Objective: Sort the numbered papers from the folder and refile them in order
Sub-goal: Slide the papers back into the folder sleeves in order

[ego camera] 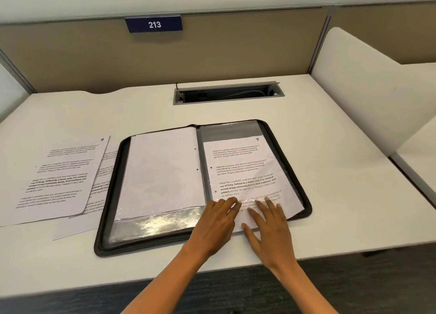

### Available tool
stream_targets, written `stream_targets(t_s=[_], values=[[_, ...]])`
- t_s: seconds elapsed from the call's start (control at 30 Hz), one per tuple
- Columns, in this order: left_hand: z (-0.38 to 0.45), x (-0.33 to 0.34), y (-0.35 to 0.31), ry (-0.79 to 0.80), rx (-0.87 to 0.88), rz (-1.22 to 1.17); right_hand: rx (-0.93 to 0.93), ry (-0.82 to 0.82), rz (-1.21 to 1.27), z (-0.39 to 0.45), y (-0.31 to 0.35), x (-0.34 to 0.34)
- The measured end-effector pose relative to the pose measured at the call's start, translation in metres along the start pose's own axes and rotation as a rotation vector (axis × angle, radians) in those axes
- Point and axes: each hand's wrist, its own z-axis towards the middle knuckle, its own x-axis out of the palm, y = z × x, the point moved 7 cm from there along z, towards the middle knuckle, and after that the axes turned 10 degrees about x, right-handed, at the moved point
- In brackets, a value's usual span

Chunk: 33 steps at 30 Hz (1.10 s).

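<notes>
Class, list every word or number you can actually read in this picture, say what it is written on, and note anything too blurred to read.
"213": blue sign on the partition.
"7": top corner of the sheet in the folder's right sleeve.
"Village life is a peaceful, close-knit, and nature-connected way of living": opening of its paragraphs; the smaller print is partly blurred.
Loose sheets left of the folder: text blurred; the corner number is unclear.

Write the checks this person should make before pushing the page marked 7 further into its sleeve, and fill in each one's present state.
1. Folder lies open and flat: ok.
2. Page 7 fully inside the sleeve: not ok, its bottom edge sticks out.
3. Left hand at the sleeve's opening: ok.
4. Right hand flat on the page: ok.
5. Page square in the sleeve: not ok, tilted.
6. Next loose page is number 8: cannot tell, numeral blurred.
</notes>
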Motion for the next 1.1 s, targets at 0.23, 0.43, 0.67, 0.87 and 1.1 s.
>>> stream_targets(t_s=[0.23,0.43,0.67,0.87,1.1], values=[[0.001,-0.001,-0.007,-0.019,0.018,-0.044,0.029,0.207,-0.144,0.016,0.002,0.018],[0.0,0.0,-0.005,-0.014,0.01,-0.062,0.0,0.27,-0.136,0.049,0.012,0.026],[-0.001,-0.001,-0.004,-0.011,0.008,-0.068,-0.058,0.291,-0.095,0.058,0.01,0.031],[-0.001,-0.001,-0.003,-0.023,0.01,-0.056,-0.052,0.01,0.142,0.039,0.007,-0.008],[-0.003,0.003,-0.001,-0.021,0.001,-0.079,0.467,-0.362,0.565,0.026,-0.045,-0.072]])
